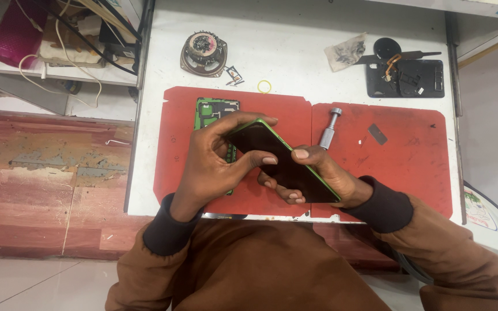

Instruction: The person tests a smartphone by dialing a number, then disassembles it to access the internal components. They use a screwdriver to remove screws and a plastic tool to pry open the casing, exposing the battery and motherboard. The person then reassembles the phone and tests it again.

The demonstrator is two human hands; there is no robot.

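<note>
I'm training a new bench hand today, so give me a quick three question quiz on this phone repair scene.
1. True or false: both hands hold the green-edged phone above the red mat.
2. What lies on the mat right of the phone? A) silver screwdriver B) scissors C) a cup
3. What small yellow thing lies on the white table above the mat?

Key:
1. True: the left hand and right hand both hold it, dark screen up.
2. A, the silver screwdriver.
3. A yellow rubber band.
</note>
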